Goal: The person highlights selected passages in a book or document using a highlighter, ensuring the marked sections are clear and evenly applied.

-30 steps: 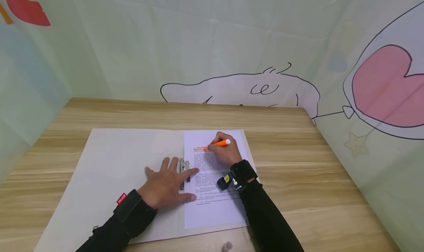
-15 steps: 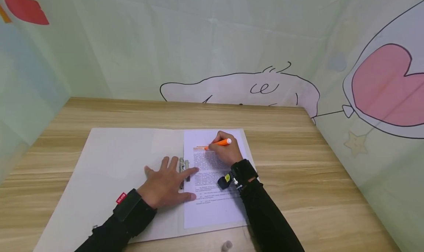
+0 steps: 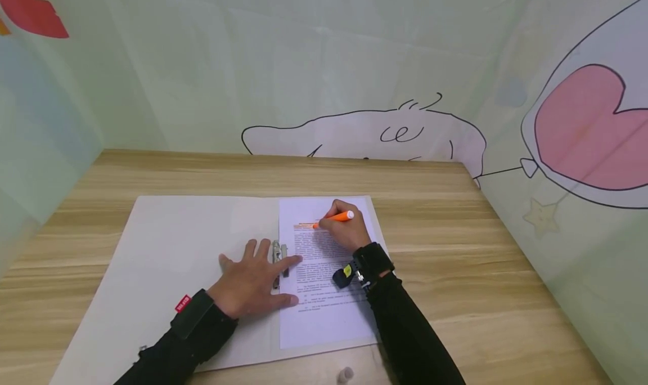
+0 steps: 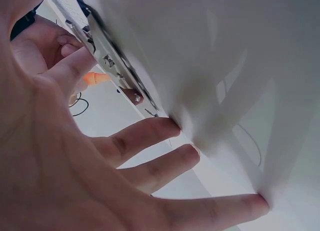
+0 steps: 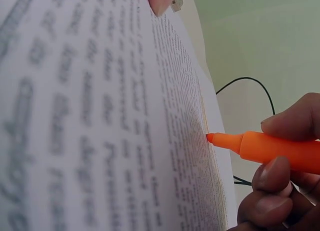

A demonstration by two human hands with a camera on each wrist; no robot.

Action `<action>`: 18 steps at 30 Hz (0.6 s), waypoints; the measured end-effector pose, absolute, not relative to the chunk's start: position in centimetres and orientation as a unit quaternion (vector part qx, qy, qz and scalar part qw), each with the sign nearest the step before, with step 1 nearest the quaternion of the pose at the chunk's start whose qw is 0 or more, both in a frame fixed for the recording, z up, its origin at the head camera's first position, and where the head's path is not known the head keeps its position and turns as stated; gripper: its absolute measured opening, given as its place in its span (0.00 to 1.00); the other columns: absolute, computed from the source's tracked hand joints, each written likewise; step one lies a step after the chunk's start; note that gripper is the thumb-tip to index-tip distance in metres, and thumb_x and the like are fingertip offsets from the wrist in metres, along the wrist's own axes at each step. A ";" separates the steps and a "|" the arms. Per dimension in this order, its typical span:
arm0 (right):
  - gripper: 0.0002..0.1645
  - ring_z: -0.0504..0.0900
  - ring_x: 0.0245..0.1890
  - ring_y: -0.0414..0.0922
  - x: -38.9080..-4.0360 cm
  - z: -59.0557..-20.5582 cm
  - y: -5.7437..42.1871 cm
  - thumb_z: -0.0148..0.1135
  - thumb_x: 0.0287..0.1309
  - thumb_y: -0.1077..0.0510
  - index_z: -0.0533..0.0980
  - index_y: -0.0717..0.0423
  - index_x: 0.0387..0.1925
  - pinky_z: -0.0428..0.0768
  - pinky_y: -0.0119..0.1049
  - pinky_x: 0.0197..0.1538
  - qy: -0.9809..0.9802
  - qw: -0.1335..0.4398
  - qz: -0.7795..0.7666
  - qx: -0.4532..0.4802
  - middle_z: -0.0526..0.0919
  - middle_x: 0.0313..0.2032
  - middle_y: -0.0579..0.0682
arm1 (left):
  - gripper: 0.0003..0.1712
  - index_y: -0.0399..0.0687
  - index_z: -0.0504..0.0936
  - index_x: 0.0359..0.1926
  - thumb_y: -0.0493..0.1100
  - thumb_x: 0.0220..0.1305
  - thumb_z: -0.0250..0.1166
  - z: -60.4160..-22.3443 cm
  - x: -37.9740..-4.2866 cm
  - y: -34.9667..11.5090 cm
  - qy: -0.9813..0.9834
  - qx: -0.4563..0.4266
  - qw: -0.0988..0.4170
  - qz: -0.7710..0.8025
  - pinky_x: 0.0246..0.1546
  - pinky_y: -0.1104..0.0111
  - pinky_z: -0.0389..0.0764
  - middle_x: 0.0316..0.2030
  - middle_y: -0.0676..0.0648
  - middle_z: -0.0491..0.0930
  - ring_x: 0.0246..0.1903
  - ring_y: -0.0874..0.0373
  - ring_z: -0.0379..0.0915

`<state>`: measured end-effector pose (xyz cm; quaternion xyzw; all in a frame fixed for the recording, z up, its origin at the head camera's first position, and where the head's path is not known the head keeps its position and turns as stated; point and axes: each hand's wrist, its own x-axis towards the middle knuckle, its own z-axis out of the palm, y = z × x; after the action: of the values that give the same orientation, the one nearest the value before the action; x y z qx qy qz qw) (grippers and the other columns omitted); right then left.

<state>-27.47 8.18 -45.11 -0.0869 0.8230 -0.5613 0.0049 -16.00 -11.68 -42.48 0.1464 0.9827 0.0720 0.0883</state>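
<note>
An orange highlighter (image 3: 340,216) is pinched between the thumb and fingers of my right hand (image 3: 350,234). In the right wrist view the highlighter's tip (image 5: 210,138) meets the printed sheet (image 5: 100,116). Orange marking (image 3: 304,225) runs along the top lines of text. My left hand (image 3: 253,286) lies spread with straight fingers over the open white folder (image 3: 187,233), its thumb and index finger reaching onto the sheet's left edge. Below those fingers, the folder's metal clip (image 3: 275,252) is partly covered; the left wrist view shows the clip (image 4: 111,63) close beside the fingers.
The folder lies on a wood-grain table (image 3: 481,295). A small greyish cylindrical piece (image 3: 346,375) stands at the bottom edge of the head view. Pale fabric walls (image 3: 314,53) with cartoon drawings close in the back and sides.
The highlighter tip has crept slightly right along the text line. My left hand keeps its place on the folder and sheet; the head view has shifted a little.
</note>
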 end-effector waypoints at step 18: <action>0.13 0.69 0.18 0.41 -27.7 -45.3 8.6 0.67 0.50 0.69 0.72 0.56 0.18 0.62 0.30 0.20 0.820 0.001 -0.566 -0.091 0.72 0.17 0.44 | 0.46 0.70 0.73 0.67 0.72 0.46 0.71 -42.3 -15.9 -11.6 0.983 0.145 0.089 0.074 0.43 0.17 0.62 0.60 0.34 0.68 0.59 0.34 0.62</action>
<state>-27.71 8.62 -45.28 -0.0913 0.8195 -0.5657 0.0009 -15.94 -11.59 -42.30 0.1454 0.9826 0.0738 0.0887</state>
